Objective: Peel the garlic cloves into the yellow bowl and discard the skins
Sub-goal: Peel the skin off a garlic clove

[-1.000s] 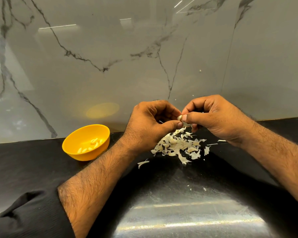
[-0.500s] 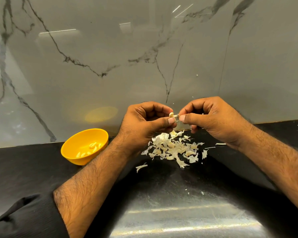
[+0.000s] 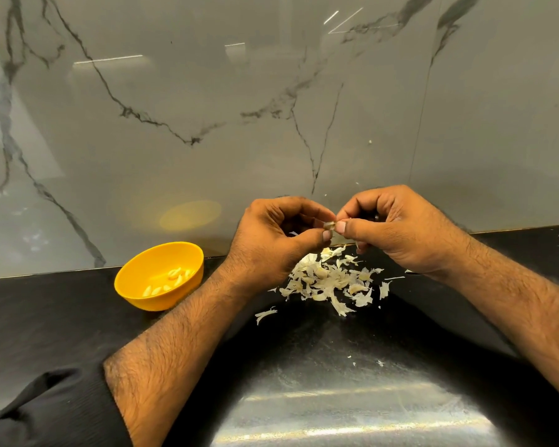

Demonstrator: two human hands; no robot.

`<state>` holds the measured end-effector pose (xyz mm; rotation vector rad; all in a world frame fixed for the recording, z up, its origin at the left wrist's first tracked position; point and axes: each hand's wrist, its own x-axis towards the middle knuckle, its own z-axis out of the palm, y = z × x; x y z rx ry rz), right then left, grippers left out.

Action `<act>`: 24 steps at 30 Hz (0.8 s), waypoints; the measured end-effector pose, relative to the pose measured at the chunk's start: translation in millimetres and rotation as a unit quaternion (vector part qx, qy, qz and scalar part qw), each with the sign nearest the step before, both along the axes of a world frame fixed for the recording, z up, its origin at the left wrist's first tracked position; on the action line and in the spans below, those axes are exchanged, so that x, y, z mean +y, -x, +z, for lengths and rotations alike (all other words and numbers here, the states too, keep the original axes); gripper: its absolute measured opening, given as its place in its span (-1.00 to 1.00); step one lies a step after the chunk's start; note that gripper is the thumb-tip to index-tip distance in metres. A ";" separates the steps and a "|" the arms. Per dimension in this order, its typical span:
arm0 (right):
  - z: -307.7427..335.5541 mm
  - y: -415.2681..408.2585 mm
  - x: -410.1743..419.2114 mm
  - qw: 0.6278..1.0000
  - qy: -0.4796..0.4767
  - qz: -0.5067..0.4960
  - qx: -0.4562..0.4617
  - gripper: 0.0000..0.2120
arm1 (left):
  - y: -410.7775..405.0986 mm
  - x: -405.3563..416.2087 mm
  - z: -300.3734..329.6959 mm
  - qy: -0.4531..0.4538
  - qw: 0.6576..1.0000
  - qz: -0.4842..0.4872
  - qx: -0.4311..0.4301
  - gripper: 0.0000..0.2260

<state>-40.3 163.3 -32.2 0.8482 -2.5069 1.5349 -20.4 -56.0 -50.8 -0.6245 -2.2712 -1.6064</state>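
Your left hand [image 3: 271,240] and right hand [image 3: 397,227] meet above the counter [image 3: 46,317], close to the marble wall [image 3: 271,108], and both pinch one small garlic clove [image 3: 329,225] between thumb and fingertips. Your left thumb presses it from below and your right thumb tip sits just beside it, with the other fingers of both hands curled inward. Whether the clove is fully bare you cannot tell; it is tiny and mostly hidden by your fingertips. Directly under your hands lies a loose pile of pale skins [image 3: 329,282] on the black counter, with one stray skin [image 3: 265,314] a little apart on the near left and a few flecks nearer you. The bowl [image 3: 158,275] stands to the left of your left wrist, near the wall, upright, with several peeled cloves [image 3: 171,280] lying inside it. Its yellow glow reflects on the wall behind it. A black sleeve [image 3: 46,411] covers your left forearm at the lower left corner.
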 end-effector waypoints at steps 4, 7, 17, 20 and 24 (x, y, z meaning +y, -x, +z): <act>-0.4 -0.1 -1.1 1.000 -0.007 0.008 -0.005 -0.93 | -0.4 0.0 0.5 -0.022 1.000 -0.016 -0.009 -0.84; -1.4 1.0 -1.7 1.000 -0.023 0.001 0.005 -0.91 | -0.1 0.6 0.3 -0.017 1.000 -0.022 -0.004 -0.84; -0.8 8.7 9.9 0.988 -0.143 -0.052 -0.006 -0.85 | 7.7 -10.2 2.0 -0.139 0.990 -0.009 -0.028 -0.82; -0.7 6.4 8.4 0.977 -0.210 -0.042 0.005 -0.80 | 7.8 -10.3 1.2 -0.138 0.990 -0.011 -0.039 -0.82; -0.4 3.3 0.7 0.997 -0.045 -0.032 -0.044 -0.78 | 8.3 -7.3 -0.8 -0.135 0.990 -0.010 -0.043 -0.82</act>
